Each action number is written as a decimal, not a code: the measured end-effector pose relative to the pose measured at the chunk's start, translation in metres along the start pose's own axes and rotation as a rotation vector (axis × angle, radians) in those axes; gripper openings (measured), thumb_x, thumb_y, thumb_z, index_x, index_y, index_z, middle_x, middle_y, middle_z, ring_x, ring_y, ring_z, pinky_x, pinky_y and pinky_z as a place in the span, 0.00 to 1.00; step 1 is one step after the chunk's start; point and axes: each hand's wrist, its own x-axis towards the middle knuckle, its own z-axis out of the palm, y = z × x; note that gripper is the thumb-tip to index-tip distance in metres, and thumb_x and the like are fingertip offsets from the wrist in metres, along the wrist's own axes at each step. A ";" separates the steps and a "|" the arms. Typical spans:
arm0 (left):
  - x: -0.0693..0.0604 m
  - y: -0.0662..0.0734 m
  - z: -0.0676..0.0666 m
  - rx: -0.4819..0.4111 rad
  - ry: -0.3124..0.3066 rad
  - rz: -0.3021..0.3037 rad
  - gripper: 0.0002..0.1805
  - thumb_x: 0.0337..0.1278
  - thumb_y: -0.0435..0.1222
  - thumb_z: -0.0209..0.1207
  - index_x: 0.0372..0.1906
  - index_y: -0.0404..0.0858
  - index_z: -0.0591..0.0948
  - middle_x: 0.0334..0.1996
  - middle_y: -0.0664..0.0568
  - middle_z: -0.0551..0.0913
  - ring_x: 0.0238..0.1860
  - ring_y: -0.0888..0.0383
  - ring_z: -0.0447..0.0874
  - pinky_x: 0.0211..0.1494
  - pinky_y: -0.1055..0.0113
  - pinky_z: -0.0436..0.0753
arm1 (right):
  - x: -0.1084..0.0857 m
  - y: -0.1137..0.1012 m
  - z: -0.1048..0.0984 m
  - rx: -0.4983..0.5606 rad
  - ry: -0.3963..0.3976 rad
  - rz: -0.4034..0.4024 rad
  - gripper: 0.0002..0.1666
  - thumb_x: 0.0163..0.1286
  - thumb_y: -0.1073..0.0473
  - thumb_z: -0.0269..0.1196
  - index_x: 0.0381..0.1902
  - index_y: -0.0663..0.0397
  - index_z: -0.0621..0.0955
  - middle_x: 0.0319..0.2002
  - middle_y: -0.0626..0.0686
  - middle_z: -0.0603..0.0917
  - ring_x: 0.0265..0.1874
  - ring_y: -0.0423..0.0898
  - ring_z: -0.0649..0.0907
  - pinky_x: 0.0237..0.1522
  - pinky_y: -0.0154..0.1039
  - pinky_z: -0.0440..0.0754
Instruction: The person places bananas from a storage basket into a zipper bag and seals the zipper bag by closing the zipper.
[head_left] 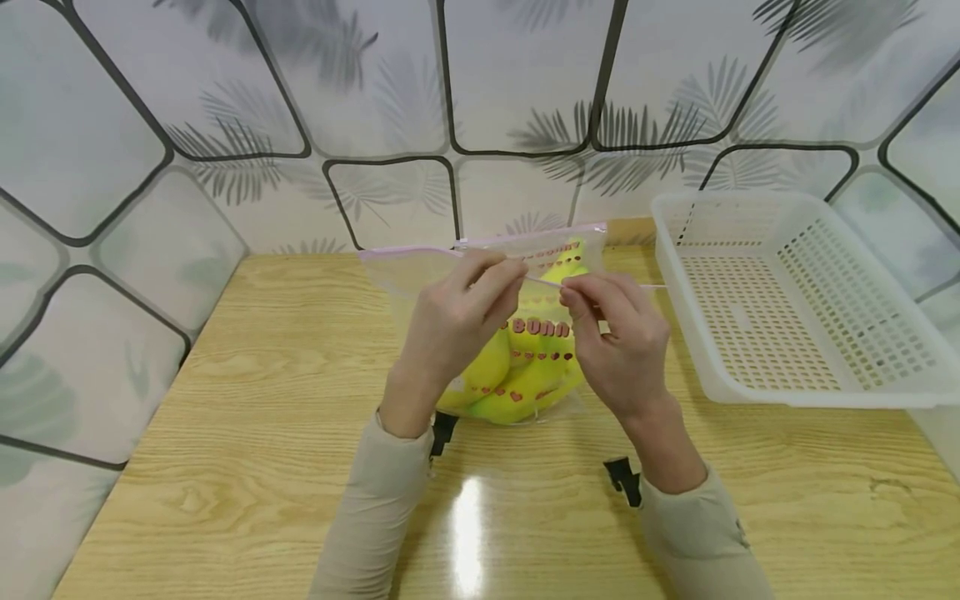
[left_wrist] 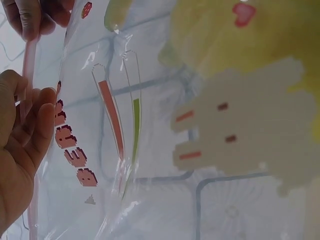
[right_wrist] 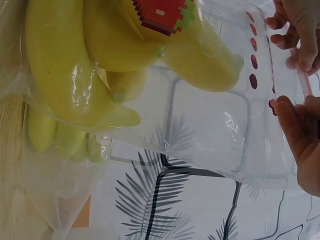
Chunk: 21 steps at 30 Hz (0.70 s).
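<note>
A clear zip bag (head_left: pixel 536 367) with pink printed letters and hearts stands on the table with bananas (right_wrist: pixel 55 65) and other yellow fruit inside. My left hand (head_left: pixel 461 308) pinches its pink zip strip (left_wrist: pixel 29 65) near the middle of the top. Farther right along that strip, the thumb and fingers of my right hand (head_left: pixel 622 342) pinch it too. Behind the hands, the bag's back edge rises apart from the front one. A printed rabbit (left_wrist: pixel 240 125) shows on the film in the left wrist view. The hands cover part of the strip.
A white perforated plastic basket (head_left: pixel 720 379) stands on the right of the wooden table (head_left: pixel 247 433). Behind the table hangs a patterned backdrop (head_left: pixel 390 125). Small black mounts (head_left: pixel 622 481) sit near both wrists.
</note>
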 end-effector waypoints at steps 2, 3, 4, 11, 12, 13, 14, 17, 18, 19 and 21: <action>0.000 -0.001 0.000 0.002 0.002 -0.002 0.06 0.61 0.24 0.59 0.41 0.31 0.83 0.35 0.44 0.82 0.27 0.55 0.82 0.27 0.68 0.83 | 0.000 0.000 0.000 -0.002 0.000 -0.001 0.15 0.71 0.60 0.63 0.32 0.70 0.84 0.29 0.61 0.83 0.26 0.53 0.83 0.43 0.16 0.76; 0.000 -0.001 -0.001 0.003 0.003 -0.003 0.06 0.61 0.24 0.59 0.41 0.31 0.83 0.35 0.44 0.82 0.27 0.55 0.82 0.27 0.67 0.84 | 0.000 0.000 0.000 -0.002 0.000 -0.001 0.15 0.71 0.59 0.63 0.32 0.70 0.84 0.29 0.61 0.83 0.26 0.53 0.83 0.43 0.16 0.76; 0.000 -0.001 -0.001 0.003 0.002 -0.006 0.06 0.61 0.24 0.60 0.41 0.31 0.83 0.36 0.44 0.83 0.28 0.55 0.83 0.28 0.67 0.84 | 0.000 0.000 0.000 -0.002 0.001 -0.001 0.15 0.71 0.59 0.63 0.32 0.70 0.84 0.29 0.61 0.83 0.26 0.53 0.83 0.43 0.16 0.76; 0.000 -0.003 -0.004 0.010 0.013 -0.024 0.05 0.62 0.26 0.60 0.40 0.32 0.84 0.35 0.44 0.83 0.30 0.54 0.84 0.30 0.65 0.85 | 0.000 0.000 0.000 -0.004 0.003 0.002 0.04 0.64 0.70 0.67 0.32 0.69 0.84 0.29 0.60 0.83 0.26 0.52 0.82 0.42 0.17 0.75; 0.000 -0.003 -0.005 0.013 0.014 -0.025 0.05 0.62 0.26 0.60 0.40 0.32 0.84 0.35 0.44 0.83 0.30 0.54 0.85 0.30 0.65 0.86 | 0.000 0.000 0.000 -0.004 0.006 0.001 0.02 0.61 0.72 0.68 0.32 0.69 0.84 0.29 0.60 0.83 0.25 0.52 0.81 0.42 0.17 0.74; 0.000 -0.003 -0.005 0.015 0.015 -0.027 0.05 0.62 0.26 0.60 0.40 0.32 0.84 0.35 0.44 0.83 0.30 0.54 0.84 0.30 0.65 0.86 | 0.000 0.000 0.000 -0.004 0.009 -0.001 0.03 0.59 0.74 0.69 0.32 0.69 0.84 0.29 0.60 0.83 0.25 0.51 0.81 0.42 0.17 0.74; 0.000 -0.004 -0.005 0.015 0.015 -0.028 0.05 0.62 0.26 0.60 0.41 0.32 0.84 0.35 0.44 0.83 0.30 0.54 0.84 0.30 0.65 0.86 | 0.000 0.000 0.000 -0.003 0.013 -0.002 0.05 0.57 0.76 0.69 0.32 0.69 0.84 0.29 0.60 0.83 0.25 0.51 0.81 0.42 0.17 0.74; -0.001 -0.005 -0.007 0.017 0.013 -0.030 0.05 0.62 0.26 0.60 0.41 0.32 0.84 0.35 0.43 0.83 0.29 0.54 0.84 0.29 0.65 0.85 | 0.000 0.000 0.000 -0.001 0.021 -0.007 0.06 0.56 0.77 0.69 0.32 0.69 0.84 0.29 0.60 0.83 0.25 0.51 0.81 0.41 0.18 0.74; -0.001 -0.005 -0.007 0.017 0.013 -0.030 0.05 0.62 0.26 0.60 0.41 0.32 0.84 0.36 0.43 0.83 0.29 0.54 0.83 0.29 0.65 0.85 | 0.000 0.000 0.000 -0.001 0.022 -0.006 0.05 0.57 0.76 0.69 0.32 0.69 0.84 0.29 0.60 0.83 0.26 0.51 0.81 0.41 0.18 0.74; -0.001 -0.006 -0.008 0.016 0.012 -0.030 0.05 0.62 0.26 0.60 0.41 0.32 0.84 0.36 0.43 0.82 0.28 0.54 0.83 0.29 0.66 0.85 | 0.000 0.000 0.000 0.000 0.023 -0.005 0.05 0.57 0.76 0.69 0.32 0.69 0.84 0.29 0.60 0.83 0.26 0.51 0.81 0.41 0.18 0.74; -0.002 -0.006 -0.009 0.018 0.010 -0.028 0.05 0.62 0.25 0.60 0.41 0.32 0.83 0.36 0.43 0.82 0.29 0.53 0.83 0.29 0.66 0.85 | 0.000 0.000 0.001 0.000 0.025 -0.004 0.04 0.58 0.75 0.68 0.32 0.68 0.84 0.29 0.60 0.83 0.26 0.51 0.81 0.42 0.18 0.74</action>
